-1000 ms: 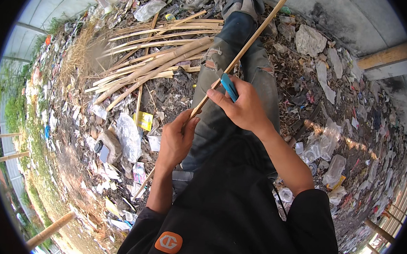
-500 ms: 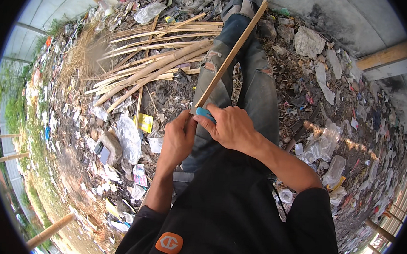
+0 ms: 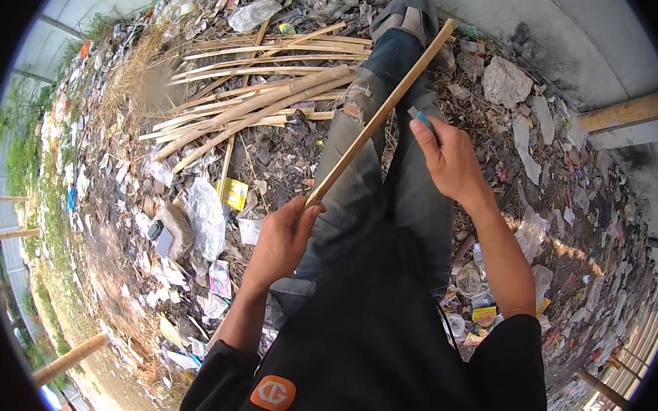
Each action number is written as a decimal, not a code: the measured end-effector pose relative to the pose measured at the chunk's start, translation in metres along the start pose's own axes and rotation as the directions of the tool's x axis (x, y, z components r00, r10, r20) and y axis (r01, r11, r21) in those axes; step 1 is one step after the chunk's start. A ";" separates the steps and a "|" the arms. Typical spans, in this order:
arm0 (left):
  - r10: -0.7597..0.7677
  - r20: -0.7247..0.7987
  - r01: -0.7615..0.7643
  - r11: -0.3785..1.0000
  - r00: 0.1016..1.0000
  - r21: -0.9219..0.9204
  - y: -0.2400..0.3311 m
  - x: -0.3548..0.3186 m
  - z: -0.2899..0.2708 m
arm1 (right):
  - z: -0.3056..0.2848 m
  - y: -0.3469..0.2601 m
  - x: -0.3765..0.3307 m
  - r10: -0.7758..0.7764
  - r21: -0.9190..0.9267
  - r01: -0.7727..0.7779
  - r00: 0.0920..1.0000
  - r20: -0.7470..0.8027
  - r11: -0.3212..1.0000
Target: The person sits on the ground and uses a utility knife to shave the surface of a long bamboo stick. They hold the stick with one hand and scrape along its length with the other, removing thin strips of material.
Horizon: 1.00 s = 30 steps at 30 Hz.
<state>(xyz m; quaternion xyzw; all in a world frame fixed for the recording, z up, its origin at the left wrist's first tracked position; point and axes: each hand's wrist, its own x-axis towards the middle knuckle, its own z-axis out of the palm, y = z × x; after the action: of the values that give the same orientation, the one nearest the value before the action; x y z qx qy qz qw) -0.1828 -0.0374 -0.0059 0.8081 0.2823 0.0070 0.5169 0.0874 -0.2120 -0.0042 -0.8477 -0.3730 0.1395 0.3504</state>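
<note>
The hands are apart: the left hand [image 3: 286, 237] clamps a wooden strip [image 3: 381, 113] that points toward one o'clock over the legs [image 3: 356, 188]. At its two o'clock, the right hand [image 3: 452, 160] grips a teal cutter [image 3: 425, 121], clear of the strip. A strip pile [image 3: 253, 114] lies toward eleven o'clock.

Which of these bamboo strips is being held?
The bamboo strip slanting across the trousers, gripped by the left hand; the others lie piled on the ground.
</note>
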 end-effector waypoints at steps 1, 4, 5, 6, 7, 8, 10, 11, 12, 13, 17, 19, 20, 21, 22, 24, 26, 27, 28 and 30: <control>0.025 -0.010 -0.025 1.000 1.000 0.019 0.006 0.005 0.003 | 0.007 -0.022 -0.009 -0.026 0.069 0.023 0.999 0.047 0.997; 0.093 -0.048 -0.090 0.994 0.995 0.058 0.026 0.020 0.007 | 0.034 -0.049 -0.032 -0.126 0.007 0.128 0.971 0.203 0.992; 0.099 -0.063 -0.097 0.994 0.993 0.046 0.028 0.023 0.010 | 0.039 -0.057 -0.038 -0.131 0.008 0.133 0.965 0.225 0.991; 0.105 -0.080 -0.103 0.994 0.991 0.033 0.028 0.025 0.011 | 0.043 -0.063 -0.041 -0.137 0.010 0.139 0.959 0.247 0.990; 0.136 -0.091 -0.134 0.991 0.987 0.022 0.027 0.027 0.011 | 0.047 -0.065 -0.039 -0.152 0.028 0.150 0.964 0.220 0.988; 0.143 -0.095 -0.140 0.990 0.985 0.035 0.026 0.029 0.012 | 0.051 -0.064 -0.038 -0.162 0.039 0.157 0.967 0.198 0.987; 0.156 -0.105 -0.150 0.987 0.982 0.061 0.023 0.033 0.012 | 0.055 -0.060 -0.038 -0.171 0.026 0.169 0.969 0.178 0.985; 0.134 -0.102 -0.125 0.988 0.986 0.091 0.026 0.033 0.010 | 0.057 -0.060 -0.035 -0.176 0.009 0.177 0.968 0.180 0.984; 0.148 -0.114 -0.138 0.986 0.982 0.094 0.025 0.032 0.010 | 0.057 -0.058 -0.033 -0.181 -0.008 0.185 0.967 0.181 0.983; 0.162 -0.127 -0.150 0.984 0.979 0.099 0.023 0.031 0.011 | 0.060 -0.054 -0.031 -0.190 0.003 0.192 0.965 0.182 0.981; 0.158 -0.107 -0.141 0.979 0.982 0.148 0.019 0.031 0.007 | 0.059 -0.039 -0.020 -0.182 0.019 0.183 0.958 0.221 0.983; 0.162 -0.098 -0.146 0.978 0.982 0.153 0.020 0.032 0.002 | 0.059 -0.038 -0.017 -0.175 0.014 0.176 0.959 0.223 0.984; 0.165 -0.093 -0.150 0.977 0.982 0.154 0.021 0.034 0.000 | 0.060 -0.040 -0.016 -0.177 0.007 0.180 0.963 0.202 0.984; 0.185 -0.087 -0.167 0.970 0.979 0.176 0.023 0.036 -0.003 | 0.061 -0.041 -0.015 -0.181 0.000 0.184 0.967 0.180 0.983; 0.171 -0.072 -0.155 0.969 0.983 0.190 0.026 0.035 -0.006 | 0.064 -0.039 -0.015 -0.180 -0.043 0.189 0.972 0.151 0.981; 0.139 -0.059 -0.123 0.968 0.989 0.218 0.030 0.034 -0.013 | 0.069 -0.034 -0.008 -0.199 -0.124 0.210 0.975 0.100 0.970; 0.059 -0.009 -0.055 0.968 0.998 0.246 0.019 0.008 -0.031 | 0.021 0.035 0.051 0.078 -0.085 -0.103 0.964 -0.256 0.991; 0.022 0.023 -0.027 0.965 0.999 0.262 0.011 -0.008 -0.042 | -0.018 0.084 0.065 0.251 -0.081 -0.286 0.921 -0.299 0.955; 0.015 0.015 -0.018 0.971 1.000 0.240 0.005 -0.014 -0.050 | -0.046 0.149 0.068 0.379 -0.066 -0.414 0.878 -0.292 0.908; -0.068 -0.024 0.071 0.979 0.997 0.191 -0.008 -0.033 -0.059 | -0.053 0.179 0.060 0.374 -0.008 -0.408 0.845 -0.383 0.913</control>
<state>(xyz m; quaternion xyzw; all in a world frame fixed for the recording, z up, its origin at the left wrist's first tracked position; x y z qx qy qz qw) -0.2318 -0.0013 0.0238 0.8436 0.3141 -0.0314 0.4344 0.2507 -0.2792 -0.0897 -0.9313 -0.1247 0.0273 0.3410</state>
